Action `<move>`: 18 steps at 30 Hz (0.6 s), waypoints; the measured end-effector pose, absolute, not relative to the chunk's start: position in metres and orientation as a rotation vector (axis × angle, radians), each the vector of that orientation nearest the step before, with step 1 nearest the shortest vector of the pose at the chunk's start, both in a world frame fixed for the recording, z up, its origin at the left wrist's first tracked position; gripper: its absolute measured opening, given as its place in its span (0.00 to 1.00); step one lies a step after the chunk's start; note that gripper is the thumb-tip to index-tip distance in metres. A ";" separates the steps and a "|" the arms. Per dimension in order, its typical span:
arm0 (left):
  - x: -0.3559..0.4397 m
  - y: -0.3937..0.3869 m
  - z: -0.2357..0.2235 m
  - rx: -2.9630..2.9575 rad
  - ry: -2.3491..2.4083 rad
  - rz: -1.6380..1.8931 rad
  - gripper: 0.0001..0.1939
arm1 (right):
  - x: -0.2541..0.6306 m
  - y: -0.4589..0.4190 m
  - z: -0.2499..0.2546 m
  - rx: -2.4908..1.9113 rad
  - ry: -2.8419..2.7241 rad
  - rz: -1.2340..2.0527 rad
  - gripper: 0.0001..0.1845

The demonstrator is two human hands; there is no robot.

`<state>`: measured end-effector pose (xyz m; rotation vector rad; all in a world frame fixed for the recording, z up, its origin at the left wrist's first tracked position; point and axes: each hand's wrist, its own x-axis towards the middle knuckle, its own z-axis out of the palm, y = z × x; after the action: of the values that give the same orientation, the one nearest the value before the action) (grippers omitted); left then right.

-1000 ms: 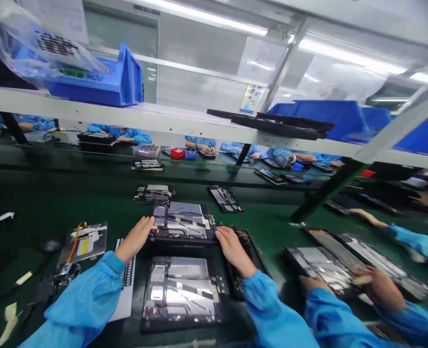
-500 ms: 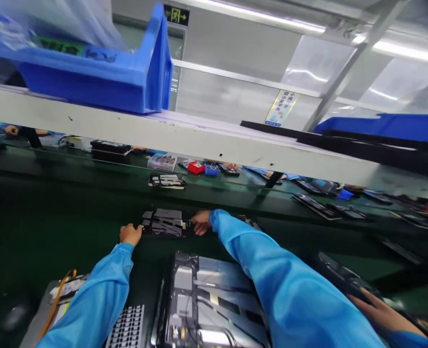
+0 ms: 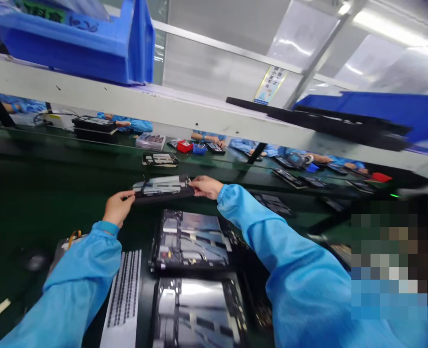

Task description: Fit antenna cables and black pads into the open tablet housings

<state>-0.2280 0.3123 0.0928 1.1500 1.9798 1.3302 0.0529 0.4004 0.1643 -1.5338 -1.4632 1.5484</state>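
Both my hands hold an opened tablet (image 3: 162, 187) lifted above the green belt, its inner side up and seen nearly edge-on. My left hand (image 3: 118, 208) pinches its left end and my right hand (image 3: 206, 186) grips its right end. Both arms are in blue sleeves. Below the lifted tablet lie two more opened tablets, one (image 3: 191, 239) just under it and another (image 3: 197, 309) nearest me.
A white sheet of small parts (image 3: 124, 290) lies to the left of the tablets. A white shelf beam (image 3: 156, 111) with a blue bin (image 3: 91, 43) runs overhead. More tablets (image 3: 159, 159) lie on the far belt, where people in blue sleeves work.
My hands have taken the far tablet off the belt and lifted it up toward me. The view has swung, and the tablets nearest me now show fully.
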 end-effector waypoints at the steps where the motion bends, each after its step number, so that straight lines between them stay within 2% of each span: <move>1: -0.222 0.294 0.110 1.174 1.953 1.395 0.17 | 0.066 0.379 0.180 -1.485 -1.443 1.522 0.07; 4: -0.201 0.224 0.157 1.294 1.836 1.601 0.30 | 0.105 0.299 0.213 -1.333 -1.387 1.433 0.09; 6: -0.186 0.166 0.176 1.430 1.753 1.640 0.37 | 0.132 0.236 0.217 -1.212 -1.380 1.341 0.09; 8: -0.172 0.102 0.177 1.575 1.793 1.535 0.36 | 0.158 0.169 0.205 -1.118 -1.417 1.221 0.12; 10: -0.157 0.040 0.156 1.667 1.835 1.399 0.32 | 0.183 0.104 0.179 -1.181 -1.451 1.149 0.16; 13: -0.136 -0.029 0.094 1.593 1.831 1.280 0.30 | 0.207 0.032 0.124 -1.381 -1.374 1.255 0.20; 16: -0.118 -0.053 0.027 1.497 1.808 1.168 0.28 | 0.217 0.006 0.065 -1.455 -1.250 1.360 0.25; 18: -0.113 -0.047 -0.001 1.454 1.794 1.136 0.28 | 0.218 0.010 0.035 -1.475 -1.215 1.323 0.26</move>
<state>-0.1134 -0.0472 -0.0014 1.4538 1.7944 1.1358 0.2184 0.0095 0.0351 -1.4753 -1.2146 1.3227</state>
